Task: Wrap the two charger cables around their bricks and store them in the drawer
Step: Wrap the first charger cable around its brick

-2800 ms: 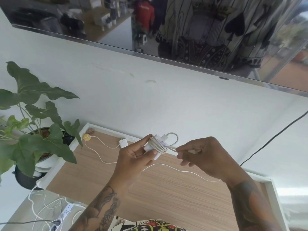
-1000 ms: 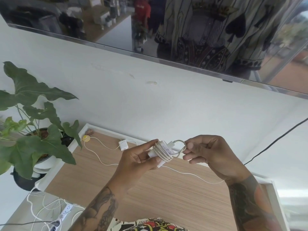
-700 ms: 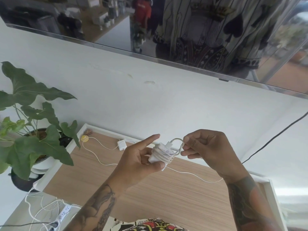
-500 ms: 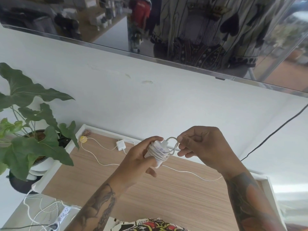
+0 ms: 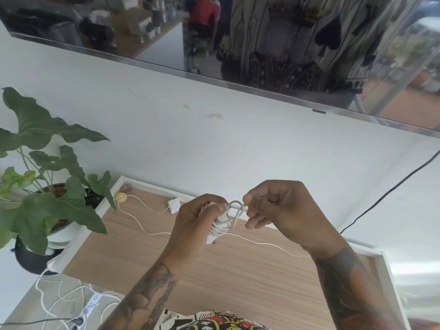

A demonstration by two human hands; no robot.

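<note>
First charger brick (image 5: 215,231) is held mid-frame above the wooden surface (image 5: 238,277), clamped in the left hand (image 5: 198,228) with thumb and fingers curled round the wound coils, likely so the turns cannot spring loose. The cable end (image 5: 235,208) is pinched by the right hand (image 5: 276,210) just beside the brick's top, where a small loop stands out; judged to be the tail being tucked or threaded to lock the wrap. Wrap on this brick looks nearly finished. Second charger brick (image 5: 173,206) is left flat on the surface at centre, near the back rim, untouched; its loose white cable (image 5: 262,244) is seen trailing across the wood, passing under the hands toward the right, with another run going left to a yellow round object (image 5: 121,197) at the back left corner. The drawer cannot be identified with certainty; the rimmed surface may be it. Remaining, by judgement: secure the tail, wrap the second brick, stow both. A potted plant (image 5: 47,198) stands at left of frame, a power strip (image 5: 91,306) with tangled leads lies at lower left.
</note>
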